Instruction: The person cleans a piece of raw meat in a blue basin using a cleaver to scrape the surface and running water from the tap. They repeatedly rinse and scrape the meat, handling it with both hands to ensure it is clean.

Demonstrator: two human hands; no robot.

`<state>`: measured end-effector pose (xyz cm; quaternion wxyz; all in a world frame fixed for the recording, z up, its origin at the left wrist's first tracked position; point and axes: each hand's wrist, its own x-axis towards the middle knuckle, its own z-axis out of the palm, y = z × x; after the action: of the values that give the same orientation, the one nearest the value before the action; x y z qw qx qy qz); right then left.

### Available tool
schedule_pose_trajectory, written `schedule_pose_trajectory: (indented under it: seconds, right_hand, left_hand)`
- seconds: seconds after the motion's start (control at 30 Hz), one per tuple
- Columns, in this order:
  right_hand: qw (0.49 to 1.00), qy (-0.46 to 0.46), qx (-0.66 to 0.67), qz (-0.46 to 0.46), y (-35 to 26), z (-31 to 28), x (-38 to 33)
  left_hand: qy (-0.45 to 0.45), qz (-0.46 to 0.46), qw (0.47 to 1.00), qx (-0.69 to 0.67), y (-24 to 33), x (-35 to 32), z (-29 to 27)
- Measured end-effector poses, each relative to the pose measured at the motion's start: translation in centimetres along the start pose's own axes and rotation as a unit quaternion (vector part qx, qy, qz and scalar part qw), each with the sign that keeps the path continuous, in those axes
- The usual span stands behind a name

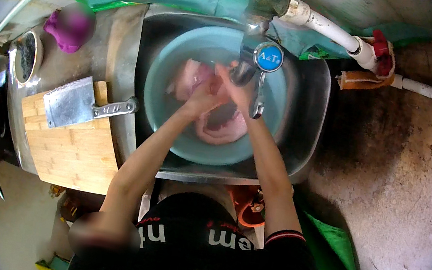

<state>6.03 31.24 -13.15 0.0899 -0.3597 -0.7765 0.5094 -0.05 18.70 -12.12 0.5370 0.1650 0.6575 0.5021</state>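
Observation:
A light-blue plastic basin (154, 117) of cloudy water sits in the metal sink. Pieces of pale pink raw meat lie in it: one piece (184, 81) at the left, and a curved strip with skin (221, 134) nearer me. My left hand (207, 103) reaches in, its fingers curled on the left piece of meat. Beside it, my right hand (234, 90) is at the same meat, fingers stretched toward the left. The tap (245, 69) hangs over the basin and hides part of my right hand.
On the left counter, a cleaver (71, 101) lies on a wooden cutting board (73, 153). Behind them stand an oval dish (27, 58) and a purple cloth-like item (63, 34). White pipes with a red valve (383, 54) run along the back right. The steel sink (304, 142) surrounds the basin.

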Motion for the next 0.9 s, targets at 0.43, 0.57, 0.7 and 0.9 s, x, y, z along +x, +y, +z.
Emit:
schedule_pose_trajectory:
  seconds: [0.43, 0.57, 0.7, 0.9]
  right_hand:
    - [0.932, -0.031, 0.313, 0.180, -0.1, -0.4, -2.5]
    - [0.813, -0.041, 0.503, 0.290, 0.1, -0.1, -3.1]
    - [0.730, -0.096, 0.624, 0.263, 2.8, -0.1, -3.2]
    - [0.915, 0.008, 0.368, 0.163, -2.3, -0.3, -3.5]
  left_hand:
    - [-0.061, -0.006, 0.996, -0.058, 2.1, -1.5, 0.0]
    - [-0.039, -0.029, 0.994, -0.100, 3.1, -2.3, -0.1]
    - [-0.027, 0.016, 0.981, -0.192, 3.2, -2.4, 0.1]
    - [0.027, -0.012, 0.977, -0.210, -1.5, -0.4, 0.8]
